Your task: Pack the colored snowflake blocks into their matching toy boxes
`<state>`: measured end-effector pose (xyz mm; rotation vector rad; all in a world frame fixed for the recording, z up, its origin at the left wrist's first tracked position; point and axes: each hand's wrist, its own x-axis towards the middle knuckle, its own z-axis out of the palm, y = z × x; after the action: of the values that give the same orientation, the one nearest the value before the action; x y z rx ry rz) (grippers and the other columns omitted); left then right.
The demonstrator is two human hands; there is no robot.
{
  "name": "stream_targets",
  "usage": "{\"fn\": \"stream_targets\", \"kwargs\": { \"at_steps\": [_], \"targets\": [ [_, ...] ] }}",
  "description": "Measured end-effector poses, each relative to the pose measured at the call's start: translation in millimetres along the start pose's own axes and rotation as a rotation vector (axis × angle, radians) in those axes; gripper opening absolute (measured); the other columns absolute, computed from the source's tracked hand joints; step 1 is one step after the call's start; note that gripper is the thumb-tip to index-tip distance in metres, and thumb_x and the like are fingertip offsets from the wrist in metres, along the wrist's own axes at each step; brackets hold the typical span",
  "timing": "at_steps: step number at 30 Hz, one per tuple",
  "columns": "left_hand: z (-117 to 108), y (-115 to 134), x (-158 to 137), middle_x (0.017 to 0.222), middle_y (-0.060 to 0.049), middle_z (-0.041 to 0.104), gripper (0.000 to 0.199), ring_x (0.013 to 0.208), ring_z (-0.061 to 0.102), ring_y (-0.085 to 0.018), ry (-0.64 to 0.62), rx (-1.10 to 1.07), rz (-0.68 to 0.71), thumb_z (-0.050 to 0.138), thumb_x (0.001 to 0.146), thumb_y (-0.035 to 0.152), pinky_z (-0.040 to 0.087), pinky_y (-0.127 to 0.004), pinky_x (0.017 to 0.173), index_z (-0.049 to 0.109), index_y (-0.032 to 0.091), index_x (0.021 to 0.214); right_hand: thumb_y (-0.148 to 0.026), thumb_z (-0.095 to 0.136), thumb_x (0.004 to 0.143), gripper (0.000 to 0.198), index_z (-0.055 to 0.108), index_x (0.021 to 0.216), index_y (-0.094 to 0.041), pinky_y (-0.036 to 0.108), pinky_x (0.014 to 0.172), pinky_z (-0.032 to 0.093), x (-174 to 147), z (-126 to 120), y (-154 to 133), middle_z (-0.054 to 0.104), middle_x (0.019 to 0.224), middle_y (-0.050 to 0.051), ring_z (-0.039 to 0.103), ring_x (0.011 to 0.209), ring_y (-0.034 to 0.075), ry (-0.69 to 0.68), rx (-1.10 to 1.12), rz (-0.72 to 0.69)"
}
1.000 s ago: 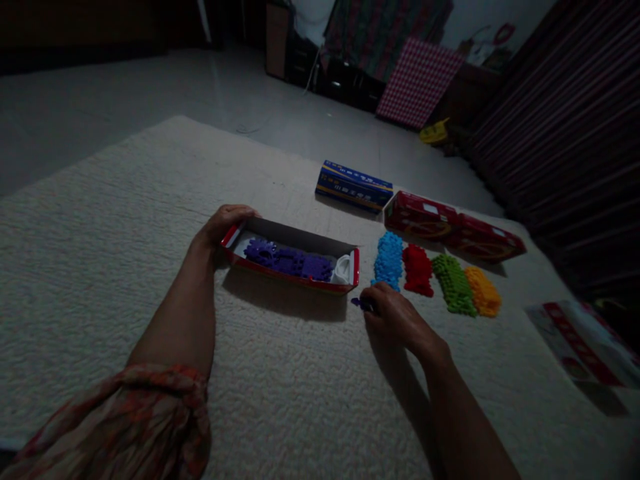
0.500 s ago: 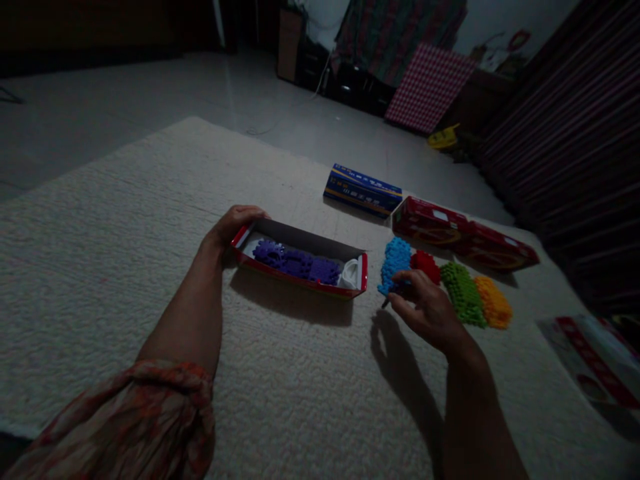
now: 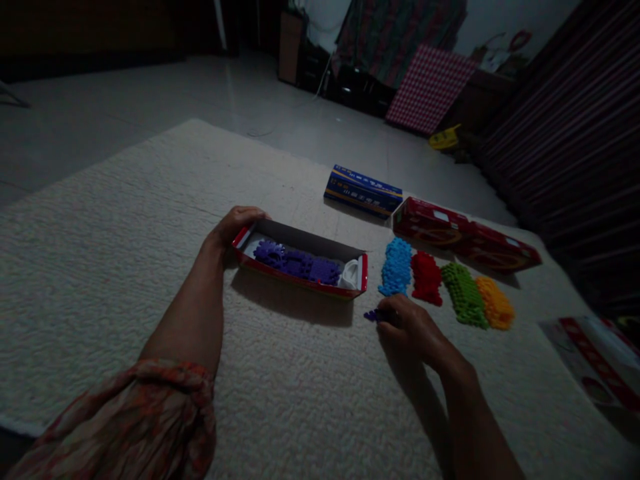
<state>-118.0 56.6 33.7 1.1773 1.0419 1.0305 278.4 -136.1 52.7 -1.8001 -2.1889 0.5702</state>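
Open box (image 3: pixel 310 239) is showing red ends; pieces inside (image 3: pixel 297 264), purple. Piles (image 3: pixel 463 293) are running blue, red, green, orange. Sleeve (image 3: pixel 150 413) is showing orange-red print; far panel (image 3: pixel 430 87), red-white check.

The person is wearing a loose, mottled orange-red and beige-brown fabric sleeve (image 3: pixel 155 413), which is bunching in soft folds around the left forearm (image 3: pixel 193 313).

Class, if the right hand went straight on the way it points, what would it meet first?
Probably the right end of the box, with the purple piece in the right hand leading. Depth is unclear, so it might pass just in front instead.
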Motion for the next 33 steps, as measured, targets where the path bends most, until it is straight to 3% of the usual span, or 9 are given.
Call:
{"fn": "stream_targets", "kwargs": {
  "at_steps": [3,8,12,16,19,23,33],
  "targets": [
    [-0.4,-0.7,1.0,0.066,-0.004,0.069,0.018,0.061,0.061,-0.018,0.002,0.004,0.000,0.075,0.071,0.036,0.048,-0.029,0.058,0.077,0.019,0.071,-0.012,0.062,0.078,0.018,0.065,0.091,-0.023,0.038,0.078,0.055,2.1,4.7,-3.2,0.069,0.097,0.007,0.066,0.086,0.023,-0.010,-0.004,-0.048],
    [-1.6,-2.7,2.3,0.063,-0.004,0.067,0.018,0.058,0.059,-0.019,0.008,-0.013,-0.026,0.073,0.072,0.036,0.046,-0.030,0.056,0.078,0.019,0.073,-0.016,0.062,0.079,0.017,0.066,0.093,-0.024,0.037,0.074,0.055,0.5,2.4,5.2,0.069,0.092,0.006,0.067,0.080,0.022,-0.044,-0.048,-0.010],
    [-1.9,-4.6,2.5,0.066,-0.005,0.069,0.018,0.059,0.060,-0.019,-0.001,-0.011,0.000,0.072,0.074,0.035,0.045,-0.030,0.056,0.078,0.018,0.073,-0.025,0.065,0.084,0.017,0.067,0.101,-0.024,0.040,0.075,0.056,0.1,-29.1,2.9,0.070,0.097,0.008,0.069,0.084,0.025,0.111,-0.071,-0.095],
    [-1.6,-6.2,2.7,0.065,-0.007,0.069,0.018,0.058,0.060,-0.020,0.013,-0.032,-0.007,0.071,0.075,0.034,0.045,-0.031,0.055,0.079,0.018,0.074,-0.028,0.067,0.088,0.022,0.067,0.109,-0.024,0.040,0.082,0.056,30.7,-58.8,-36.3,0.070,0.106,0.010,0.068,0.093,0.026,0.194,-0.097,-0.274],
    [-1.7,-6.5,3.5,0.064,-0.007,0.068,0.017,0.057,0.059,-0.020,0.022,-0.020,0.002,0.071,0.075,0.033,0.044,-0.031,0.055,0.078,0.018,0.071,-0.021,0.068,0.087,0.022,0.067,0.110,-0.021,0.037,0.082,0.055,70.8,-55.0,-72.5,0.068,0.107,0.010,0.067,0.093,0.023,0.089,-0.051,-0.390],
    [-1.0,-5.6,3.3,0.062,-0.006,0.067,0.017,0.056,0.057,-0.020,0.006,-0.033,0.002,0.071,0.075,0.033,0.043,-0.031,0.054,0.077,0.018,0.070,-0.015,0.071,0.083,0.027,0.068,0.110,-0.019,0.036,0.086,0.053,111.5,-31.6,-97.4,0.067,0.110,0.010,0.065,0.095,0.023,-0.075,-0.111,-0.380],
    [-0.2,-5.2,3.6,0.063,-0.005,0.067,0.015,0.057,0.059,-0.019,0.014,-0.034,0.016,0.070,0.077,0.029,0.043,-0.031,0.055,0.078,0.017,0.071,-0.022,0.075,0.084,0.028,0.070,0.111,-0.017,0.036,0.087,0.052,127.7,-17.9,-102.6,0.068,0.112,0.013,0.065,0.098,0.025,-0.251,-0.236,-0.284]
  ]
}}
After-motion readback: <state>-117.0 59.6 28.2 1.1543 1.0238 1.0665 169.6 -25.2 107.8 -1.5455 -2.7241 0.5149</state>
